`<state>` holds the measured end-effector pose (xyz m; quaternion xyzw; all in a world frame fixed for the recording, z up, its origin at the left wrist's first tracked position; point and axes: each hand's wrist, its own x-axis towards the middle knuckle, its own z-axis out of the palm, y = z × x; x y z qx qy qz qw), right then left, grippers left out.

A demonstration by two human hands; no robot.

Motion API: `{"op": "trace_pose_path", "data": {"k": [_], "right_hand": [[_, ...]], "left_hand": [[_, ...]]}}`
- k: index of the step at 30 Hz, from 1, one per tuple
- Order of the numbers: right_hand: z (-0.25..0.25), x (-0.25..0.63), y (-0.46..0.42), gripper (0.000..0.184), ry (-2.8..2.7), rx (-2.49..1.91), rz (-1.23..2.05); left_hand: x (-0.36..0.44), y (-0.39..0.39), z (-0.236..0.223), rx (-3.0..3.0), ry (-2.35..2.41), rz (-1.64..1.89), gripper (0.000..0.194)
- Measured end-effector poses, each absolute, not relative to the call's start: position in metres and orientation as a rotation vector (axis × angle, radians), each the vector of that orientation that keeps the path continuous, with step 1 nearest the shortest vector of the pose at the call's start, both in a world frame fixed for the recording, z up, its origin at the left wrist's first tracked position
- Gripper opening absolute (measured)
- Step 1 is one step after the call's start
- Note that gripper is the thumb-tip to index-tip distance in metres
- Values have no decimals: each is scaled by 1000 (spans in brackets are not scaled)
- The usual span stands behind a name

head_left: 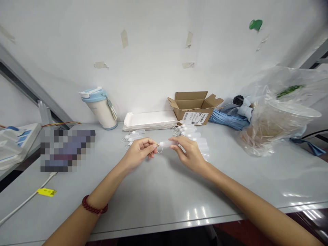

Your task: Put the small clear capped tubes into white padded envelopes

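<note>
My right hand [188, 152] grips a small translucent white plastic tube [166, 144] held level over the grey table [159, 198]. My left hand [140, 151] pinches something tiny at the tube's left end; a thin white loop hangs below that end. Just behind my left hand lie a few similar tubes with caps [133, 137]. Behind my right hand sits a larger pile of the same tubes [193, 136]. A dark red bead bracelet [93, 206] circles my left wrist.
A stack of white trays [150, 120] and an open cardboard box [194, 106] stand by the wall. A blue-lidded cup [101, 107] is at back left, a clear plastic bag [279, 112] and blue cloth [228, 118] at right. A white cable with a yellow tag [46, 192] runs at left.
</note>
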<state>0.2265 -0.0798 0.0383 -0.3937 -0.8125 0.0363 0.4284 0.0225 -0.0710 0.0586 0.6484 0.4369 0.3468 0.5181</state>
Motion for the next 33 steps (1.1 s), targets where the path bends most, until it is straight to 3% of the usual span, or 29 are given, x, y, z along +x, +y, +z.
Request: {"op": "trace_pose_path", "data": {"k": [17, 33], "right_hand": [[42, 229, -77, 18, -2044, -940, 63], [35, 225, -83, 19, -2002, -963, 165]], "left_hand": [[28, -70, 58, 1576, 1151, 831, 30], [28, -73, 54, 1515, 1104, 847, 29]]}}
